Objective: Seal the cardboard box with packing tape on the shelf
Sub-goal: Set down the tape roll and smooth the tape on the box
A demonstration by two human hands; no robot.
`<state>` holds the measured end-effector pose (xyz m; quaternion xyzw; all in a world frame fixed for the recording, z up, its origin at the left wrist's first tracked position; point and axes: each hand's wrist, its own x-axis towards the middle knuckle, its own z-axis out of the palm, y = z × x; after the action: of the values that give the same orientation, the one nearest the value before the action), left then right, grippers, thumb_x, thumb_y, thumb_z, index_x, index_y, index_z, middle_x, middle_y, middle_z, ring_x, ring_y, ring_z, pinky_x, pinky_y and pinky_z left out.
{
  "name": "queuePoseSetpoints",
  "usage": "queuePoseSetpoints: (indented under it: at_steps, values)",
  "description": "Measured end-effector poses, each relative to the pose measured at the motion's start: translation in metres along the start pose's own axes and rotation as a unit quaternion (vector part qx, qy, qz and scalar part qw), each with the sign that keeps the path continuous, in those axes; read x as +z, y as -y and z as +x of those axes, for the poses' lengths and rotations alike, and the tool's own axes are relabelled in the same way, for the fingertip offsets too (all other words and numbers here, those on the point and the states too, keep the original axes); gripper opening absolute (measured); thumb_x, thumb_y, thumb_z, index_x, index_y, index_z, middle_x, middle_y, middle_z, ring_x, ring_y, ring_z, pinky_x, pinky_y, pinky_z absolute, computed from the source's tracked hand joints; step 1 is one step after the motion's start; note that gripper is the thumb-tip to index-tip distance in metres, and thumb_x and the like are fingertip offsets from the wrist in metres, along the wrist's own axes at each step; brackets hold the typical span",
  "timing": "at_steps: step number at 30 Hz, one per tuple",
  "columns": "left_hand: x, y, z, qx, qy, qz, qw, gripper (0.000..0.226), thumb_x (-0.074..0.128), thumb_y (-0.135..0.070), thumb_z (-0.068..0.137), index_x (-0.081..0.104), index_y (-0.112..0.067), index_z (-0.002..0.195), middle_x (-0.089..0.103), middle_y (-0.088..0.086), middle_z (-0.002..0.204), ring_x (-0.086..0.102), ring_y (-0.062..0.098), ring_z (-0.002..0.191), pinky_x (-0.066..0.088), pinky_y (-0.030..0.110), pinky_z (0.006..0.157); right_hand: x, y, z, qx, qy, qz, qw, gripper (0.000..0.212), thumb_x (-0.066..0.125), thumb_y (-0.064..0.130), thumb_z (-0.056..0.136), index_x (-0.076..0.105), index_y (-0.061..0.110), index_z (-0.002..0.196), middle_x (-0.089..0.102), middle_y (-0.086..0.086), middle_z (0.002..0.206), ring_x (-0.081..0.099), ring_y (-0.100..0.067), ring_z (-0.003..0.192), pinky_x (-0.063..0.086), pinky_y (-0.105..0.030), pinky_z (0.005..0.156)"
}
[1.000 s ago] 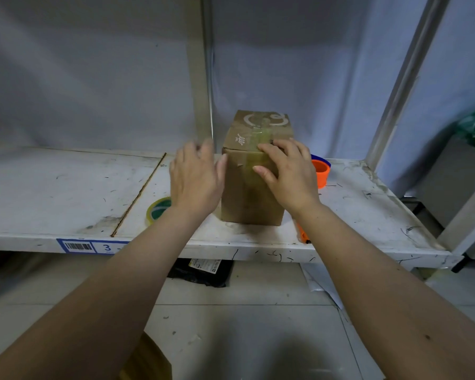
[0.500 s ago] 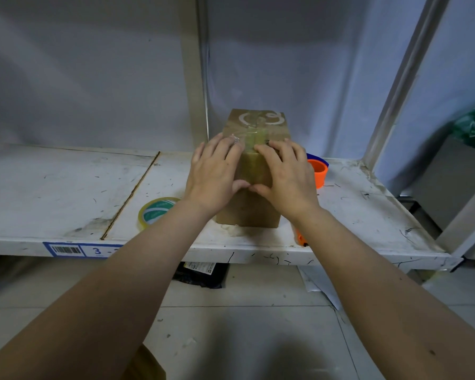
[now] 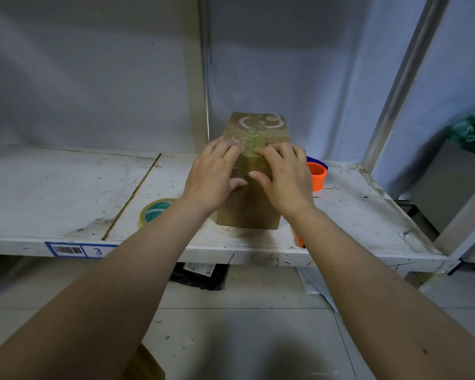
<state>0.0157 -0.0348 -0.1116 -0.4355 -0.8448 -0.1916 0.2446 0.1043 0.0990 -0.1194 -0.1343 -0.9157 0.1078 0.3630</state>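
Note:
A small brown cardboard box (image 3: 254, 212) stands on the white shelf (image 3: 66, 187), its flaps closed and a strip of clear tape (image 3: 254, 139) running along the top seam and down the front. My left hand (image 3: 213, 175) lies flat over the box's near top edge on the left of the tape. My right hand (image 3: 284, 178) lies flat on the right of it, thumbs almost meeting on the front face. A roll of clear packing tape (image 3: 154, 211) with a green core lies flat on the shelf, left of the box.
An orange and blue tape dispenser (image 3: 316, 175) sits right of the box, partly behind my right hand. A shelf upright (image 3: 196, 78) rises behind the box. A black bag (image 3: 200, 275) lies on the floor under the shelf. A barcode label marked 3 is on the shelf's front edge.
My left hand came from the box's left side onto its top front edge. Both hands now press along the taped seam, a little further forward than half a second ago.

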Motion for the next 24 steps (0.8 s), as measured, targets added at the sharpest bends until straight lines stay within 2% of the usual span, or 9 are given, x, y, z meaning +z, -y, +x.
queuePoseSetpoints:
  at_steps: [4, 8, 10, 12, 14, 16, 18, 24]
  values:
    - [-0.002, -0.002, 0.0, -0.002, 0.003, -0.03, 1.0, 0.068, 0.073, -0.027, 0.076, 0.046, -0.014, 0.137, 0.048, 0.007, 0.142, 0.033, 0.031, 0.138, 0.026, 0.037, 0.114, 0.001, -0.006, -0.003, -0.024, 0.016, -0.011, 1.0, 0.061, 0.076, 0.032, 0.075, 0.05, 0.025, 0.13, 0.052, -0.002, 0.134, 0.036, -0.028, 0.13, 0.043, -0.042, 0.098]
    - [-0.004, 0.001, -0.005, 0.015, 0.046, 0.01, 0.999, 0.091, 0.08, -0.023, 0.07, 0.031, -0.016, 0.146, 0.033, 0.004, 0.153, 0.019, 0.027, 0.146, 0.023, 0.037, 0.118, -0.005, -0.01, -0.005, -0.057, 0.056, -0.059, 0.995, 0.085, 0.083, 0.031, 0.065, 0.039, 0.024, 0.137, 0.044, -0.004, 0.142, 0.03, -0.03, 0.136, 0.039, -0.042, 0.106]
    - [-0.007, 0.002, -0.007, 0.012, 0.066, 0.027, 0.997, 0.101, 0.081, -0.03, 0.068, 0.022, -0.019, 0.149, 0.026, 0.002, 0.156, 0.013, 0.025, 0.148, 0.025, 0.041, 0.117, -0.007, -0.012, -0.007, -0.056, 0.068, -0.08, 0.993, 0.091, 0.083, 0.035, 0.066, 0.033, 0.025, 0.141, 0.037, -0.006, 0.148, 0.026, -0.031, 0.14, 0.038, -0.045, 0.108]
    - [-0.007, 0.001, -0.008, -0.004, 0.064, 0.018, 0.998, 0.103, 0.077, -0.043, 0.069, 0.019, -0.02, 0.15, 0.023, 0.002, 0.157, 0.013, 0.024, 0.148, 0.026, 0.044, 0.116, -0.007, -0.016, -0.011, -0.034, 0.061, -0.067, 0.995, 0.09, 0.078, 0.041, 0.07, 0.028, 0.028, 0.143, 0.026, -0.01, 0.153, 0.023, -0.034, 0.141, 0.035, -0.047, 0.109]
    - [-0.003, -0.003, -0.009, -0.031, 0.038, -0.023, 0.999, 0.096, 0.072, -0.049, 0.072, 0.023, -0.018, 0.148, 0.024, 0.004, 0.157, 0.022, 0.026, 0.145, 0.029, 0.044, 0.115, -0.005, -0.018, -0.015, -0.007, 0.044, -0.027, 0.999, 0.082, 0.074, 0.041, 0.075, 0.03, 0.03, 0.143, 0.02, -0.012, 0.155, 0.031, -0.035, 0.137, 0.04, -0.047, 0.105]
    - [0.003, -0.006, -0.007, -0.064, 0.005, -0.066, 0.996, 0.085, 0.073, -0.042, 0.075, 0.032, -0.015, 0.144, 0.029, 0.005, 0.154, 0.035, 0.027, 0.138, 0.037, 0.043, 0.109, -0.003, -0.017, -0.013, 0.004, 0.039, 0.002, 0.999, 0.075, 0.072, 0.038, 0.078, 0.033, 0.03, 0.141, 0.021, -0.011, 0.154, 0.044, -0.032, 0.128, 0.049, -0.044, 0.094]
    - [0.007, -0.006, -0.002, -0.086, -0.016, -0.085, 0.993, 0.077, 0.074, -0.033, 0.076, 0.037, -0.014, 0.141, 0.032, 0.005, 0.152, 0.043, 0.028, 0.132, 0.043, 0.042, 0.103, 0.0, -0.014, -0.006, 0.008, 0.043, 0.011, 0.999, 0.073, 0.073, 0.035, 0.078, 0.035, 0.029, 0.14, 0.022, -0.009, 0.153, 0.048, -0.03, 0.123, 0.05, -0.041, 0.087]
    - [0.022, 0.009, 0.025, -0.102, -0.027, -0.089, 0.99, 0.069, 0.076, -0.027, 0.074, 0.045, -0.013, 0.134, 0.039, 0.004, 0.146, 0.052, 0.028, 0.122, 0.047, 0.04, 0.091, 0.021, -0.021, 0.023, 0.02, 0.046, 0.033, 0.998, 0.071, 0.073, 0.032, 0.078, 0.037, 0.029, 0.139, 0.022, -0.007, 0.154, 0.048, -0.03, 0.123, 0.048, -0.039, 0.092]
